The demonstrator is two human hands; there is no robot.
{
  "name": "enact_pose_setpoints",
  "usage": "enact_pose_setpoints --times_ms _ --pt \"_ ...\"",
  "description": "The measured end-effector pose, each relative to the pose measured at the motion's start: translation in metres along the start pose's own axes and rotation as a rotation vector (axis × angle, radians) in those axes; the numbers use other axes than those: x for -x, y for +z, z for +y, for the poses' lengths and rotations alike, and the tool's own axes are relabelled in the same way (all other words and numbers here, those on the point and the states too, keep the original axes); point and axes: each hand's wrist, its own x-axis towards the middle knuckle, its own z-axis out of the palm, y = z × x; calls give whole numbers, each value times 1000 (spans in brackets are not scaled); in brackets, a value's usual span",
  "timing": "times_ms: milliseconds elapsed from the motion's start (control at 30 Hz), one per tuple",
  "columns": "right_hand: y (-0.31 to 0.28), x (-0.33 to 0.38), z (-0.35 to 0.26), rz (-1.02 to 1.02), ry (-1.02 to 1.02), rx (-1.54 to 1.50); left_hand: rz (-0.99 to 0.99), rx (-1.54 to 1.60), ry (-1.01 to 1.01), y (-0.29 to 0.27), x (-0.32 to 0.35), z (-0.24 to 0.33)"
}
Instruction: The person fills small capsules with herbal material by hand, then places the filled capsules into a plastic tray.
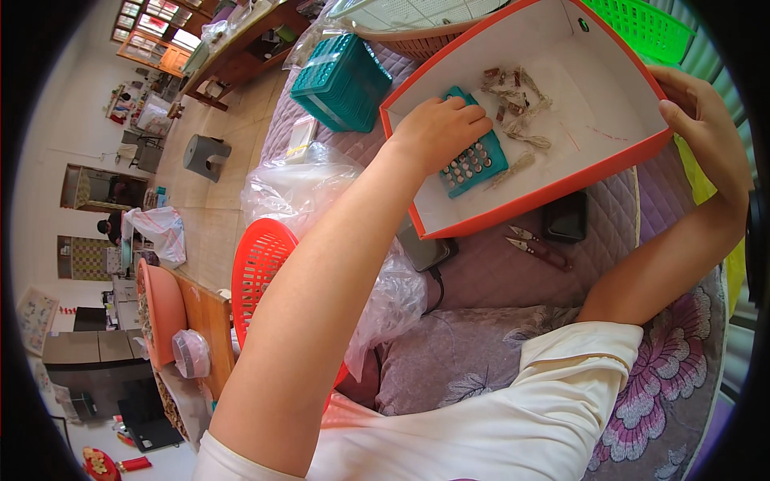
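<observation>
A shallow box (561, 172), white inside with orange-red edges, tilts in front of me. My right hand (698, 112) grips its right corner, the thumb at the edge and the fingers partly hidden behind the wall. Inside, at the box's left side, lies a teal tray (491, 152) with rows of small round silvery pieces. My left hand (439, 128) reaches over the tray from the left, fingers curled across it; its thumb is hidden. To the right of the tray lie several thin pale string bundles (525, 104) with small brown pieces on them.
A stack of teal trays (337, 84) stands left of the box on the quilted cover. Thread snips (539, 247) and a black case (565, 216) lie below the box. Clear plastic bags (297, 188) and a red basket (261, 256) are at left; a green basket (642, 28) is behind.
</observation>
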Motion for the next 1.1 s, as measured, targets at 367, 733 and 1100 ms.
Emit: enact_pose_setpoints --times_ms 367,733,1100 --pt "2 -2 -13 7 2 77 18 209 -38 -2 11 -1" --pt "2 -4 -4 -22 3 -16 -137 129 29 2 -13 1" --pt "2 -1 4 14 34 -67 -139 95 70 2 -10 1"
